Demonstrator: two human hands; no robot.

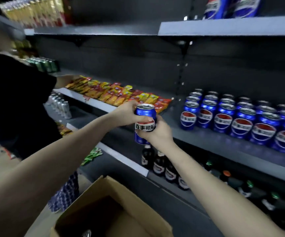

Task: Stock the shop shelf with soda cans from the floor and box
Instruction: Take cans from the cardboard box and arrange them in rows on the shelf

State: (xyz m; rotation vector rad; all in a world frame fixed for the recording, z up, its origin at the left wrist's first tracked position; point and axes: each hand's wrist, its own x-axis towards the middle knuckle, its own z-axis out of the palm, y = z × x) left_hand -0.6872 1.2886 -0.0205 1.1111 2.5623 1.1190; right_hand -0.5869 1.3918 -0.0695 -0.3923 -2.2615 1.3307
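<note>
Head view: nearest the camera, at 6 o'clock, is an open cardboard box [107, 194] with its flaps up. Its inside is dark, and what it holds cannot be made out.

Both forearms reach over the box to the middle of the frame. There the soda can [144, 112] is held upright in the air, in front of the shelf [206, 141] and not yet on it. The left hand [129, 115] is curled round the upper wall just under the lid. The right hand [158, 132] wraps the lower part from 4 o'clock. I cannot tell whether this is one tall can or two stacked.

At 3 o'clock from the can, rows of blue cans [241, 120] stand upright on the shelf, with bare board to their left. Snack packets [121, 94] lie at 11 o'clock and dark bottles [164, 168] stand below at 6 o'clock. Another person [10, 100] in a black sleeve reaches in at 9 o'clock.

A sealed can is probably heavy for its size and stiff. Its glossy wall looks slippery, and a drop could dent it. The best hold is likely round the mid-wall, fingers clear of the tab, and it should be set down flat on its base.
</note>
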